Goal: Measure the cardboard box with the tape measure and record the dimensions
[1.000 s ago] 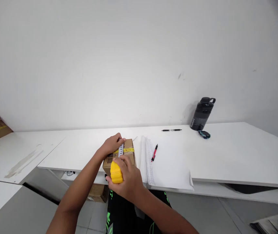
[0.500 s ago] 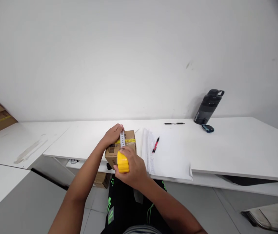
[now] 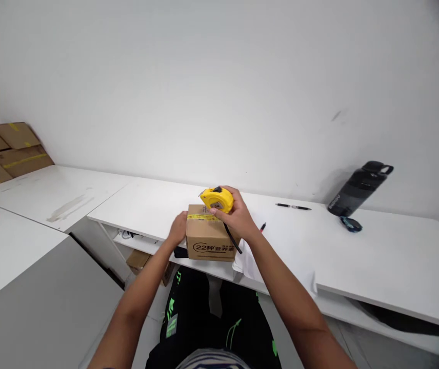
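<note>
A small cardboard box (image 3: 211,245) with yellow tape over its top and black printing on its front face sits at the front edge of the white desk (image 3: 151,205). My left hand (image 3: 178,228) grips its left side, the fingertips partly hidden. Above the box's top right, my right hand (image 3: 236,214) is closed around a yellow tape measure (image 3: 217,199). No long blade shows out of the tape measure; a black strap hangs from it past the box's right side.
Right of the box lie white papers (image 3: 281,246) and a red pen (image 3: 262,227), partly behind my right arm. Farther back are a black pen (image 3: 293,206), a dark bottle (image 3: 358,189) and a small dark round object (image 3: 351,224). Cardboard boxes (image 3: 15,154) are stacked at far left.
The tape measure's blade has gone from the box top, and my right hand has lifted the tape measure. The box has turned, showing its printed face. My left hand moved to its left side.
</note>
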A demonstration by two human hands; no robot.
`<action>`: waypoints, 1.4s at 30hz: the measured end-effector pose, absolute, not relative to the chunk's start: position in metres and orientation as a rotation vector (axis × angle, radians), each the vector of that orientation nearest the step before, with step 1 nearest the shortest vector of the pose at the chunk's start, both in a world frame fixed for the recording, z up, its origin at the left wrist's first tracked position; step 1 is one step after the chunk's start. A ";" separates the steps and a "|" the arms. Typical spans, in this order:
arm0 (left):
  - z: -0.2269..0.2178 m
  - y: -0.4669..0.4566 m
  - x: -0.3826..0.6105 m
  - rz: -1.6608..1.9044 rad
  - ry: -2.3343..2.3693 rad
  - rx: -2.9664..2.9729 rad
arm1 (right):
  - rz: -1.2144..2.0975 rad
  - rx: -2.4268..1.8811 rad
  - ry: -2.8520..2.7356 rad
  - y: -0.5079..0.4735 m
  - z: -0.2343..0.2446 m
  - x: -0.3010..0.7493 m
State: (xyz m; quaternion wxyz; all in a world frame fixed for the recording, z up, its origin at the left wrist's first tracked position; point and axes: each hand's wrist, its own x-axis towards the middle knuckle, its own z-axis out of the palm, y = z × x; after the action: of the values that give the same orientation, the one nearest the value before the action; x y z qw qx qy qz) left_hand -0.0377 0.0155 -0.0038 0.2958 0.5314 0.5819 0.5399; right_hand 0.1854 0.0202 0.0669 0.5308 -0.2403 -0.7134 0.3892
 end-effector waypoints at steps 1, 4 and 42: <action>-0.014 0.012 -0.032 1.474 1.555 1.360 | 0.955 -0.604 -1.763 0.028 0.068 0.177; -0.030 0.000 -0.022 1.588 1.574 1.171 | 0.964 -0.681 -1.967 0.042 0.066 0.158; -0.014 -0.023 0.017 1.835 1.493 1.146 | 0.894 -1.061 -2.333 -0.003 0.064 0.294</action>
State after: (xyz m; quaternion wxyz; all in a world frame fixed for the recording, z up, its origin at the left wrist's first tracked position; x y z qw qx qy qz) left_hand 0.0175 -0.0229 -0.0144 0.2536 0.4218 0.5493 0.6753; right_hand 0.2942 -0.0031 0.0645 0.2120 -0.3820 -0.8399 0.3220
